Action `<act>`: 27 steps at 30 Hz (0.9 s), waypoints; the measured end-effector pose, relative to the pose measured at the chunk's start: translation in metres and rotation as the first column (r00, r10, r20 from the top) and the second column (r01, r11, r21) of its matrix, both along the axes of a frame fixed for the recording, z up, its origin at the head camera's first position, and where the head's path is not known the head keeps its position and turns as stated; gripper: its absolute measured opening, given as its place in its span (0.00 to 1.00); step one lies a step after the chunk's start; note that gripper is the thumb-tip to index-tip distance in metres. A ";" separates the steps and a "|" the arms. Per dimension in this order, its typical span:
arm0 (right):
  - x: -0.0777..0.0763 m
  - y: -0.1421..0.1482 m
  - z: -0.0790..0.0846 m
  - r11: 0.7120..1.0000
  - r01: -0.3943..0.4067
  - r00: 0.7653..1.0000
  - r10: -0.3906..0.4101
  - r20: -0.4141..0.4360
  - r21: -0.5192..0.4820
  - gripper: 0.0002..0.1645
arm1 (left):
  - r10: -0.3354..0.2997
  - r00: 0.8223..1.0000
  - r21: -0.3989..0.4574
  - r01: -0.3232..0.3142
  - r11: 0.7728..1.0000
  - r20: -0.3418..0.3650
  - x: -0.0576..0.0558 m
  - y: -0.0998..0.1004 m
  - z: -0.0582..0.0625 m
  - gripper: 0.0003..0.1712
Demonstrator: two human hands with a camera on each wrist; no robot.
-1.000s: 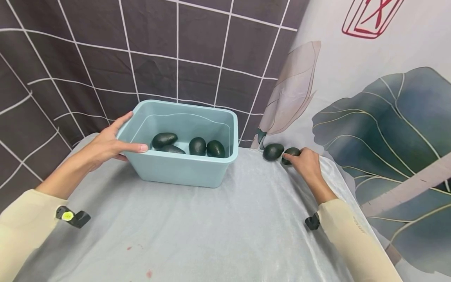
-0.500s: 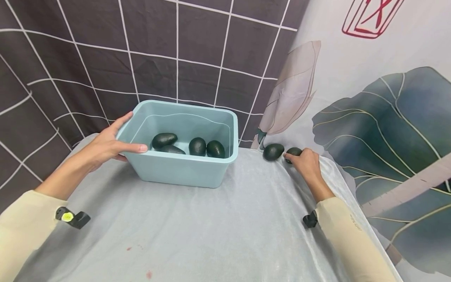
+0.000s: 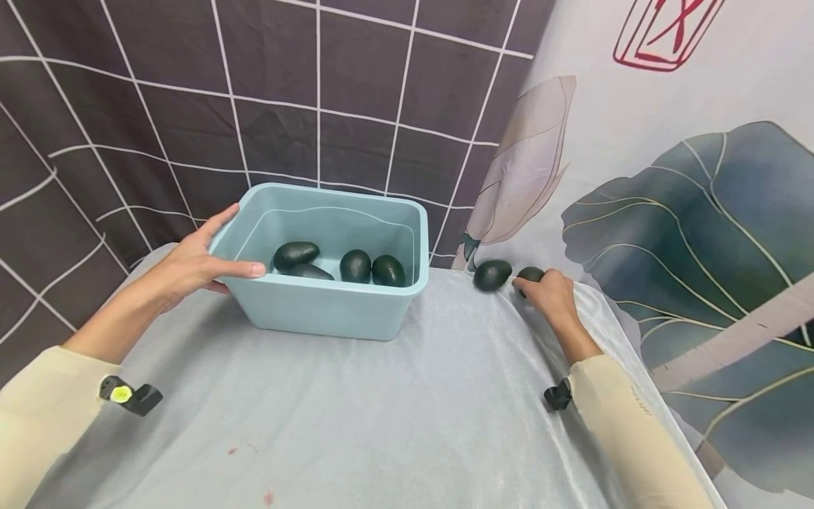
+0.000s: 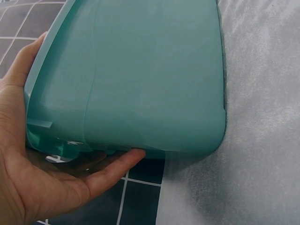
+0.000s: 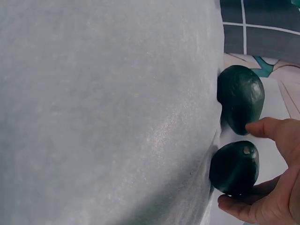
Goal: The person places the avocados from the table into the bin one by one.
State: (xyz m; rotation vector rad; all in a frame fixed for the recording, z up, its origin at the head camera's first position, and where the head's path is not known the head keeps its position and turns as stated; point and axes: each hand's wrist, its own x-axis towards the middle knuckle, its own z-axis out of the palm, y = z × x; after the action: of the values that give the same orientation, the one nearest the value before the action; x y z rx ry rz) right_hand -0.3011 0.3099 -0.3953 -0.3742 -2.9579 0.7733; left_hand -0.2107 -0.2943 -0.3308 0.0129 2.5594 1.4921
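Observation:
My left hand (image 3: 191,261) holds the left end of a light blue plastic bin (image 3: 331,307), thumb along the front rim, other fingers spread around the end. In the left wrist view, one finger presses the bin's outer wall (image 4: 140,70). Several dark green avocados (image 3: 297,254) lie inside the bin. To its right, two more avocados sit side by side by the cloth's far edge. My right hand (image 3: 552,293) reaches around the nearer avocado (image 5: 234,168), fingers against its side, with a gap under the thumb. The thumb tip overlaps the other avocado (image 5: 241,98) in the right wrist view.
A pale grey cloth (image 3: 356,424) covers the table, wrinkled near the right hand. Behind the bin hangs a dark curtain (image 3: 356,71) with white grid lines. On the right is a white curtain with a large leaf print (image 3: 687,233).
My right thumb has shifted off the nearer avocado's front toward the gap between the two avocados, and the right wrist has moved slightly. The left hand and the bin stay put.

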 end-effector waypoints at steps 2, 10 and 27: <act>-0.001 0.000 0.000 1.000 0.008 1.000 -0.008 -0.001 0.001 0.48 | 0.000 1.000 0.000 0.000 1.000 -0.002 0.000 0.000 -0.001 0.75; -0.001 0.006 -0.004 0.999 0.023 0.998 -0.024 -0.054 -0.031 0.38 | -0.001 1.000 0.001 0.001 1.000 -0.007 0.000 0.000 0.000 0.74; 0.003 0.013 0.002 0.996 0.016 0.996 -0.024 -0.090 -0.085 0.43 | 0.002 1.000 0.000 -0.002 1.000 0.000 0.001 0.000 0.001 0.75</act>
State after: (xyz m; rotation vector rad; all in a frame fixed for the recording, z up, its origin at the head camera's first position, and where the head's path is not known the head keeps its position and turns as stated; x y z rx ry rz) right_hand -0.2985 0.3229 -0.3937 -0.3630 -2.8396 0.8897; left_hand -0.2098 -0.2941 -0.3299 0.0105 2.5594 1.4932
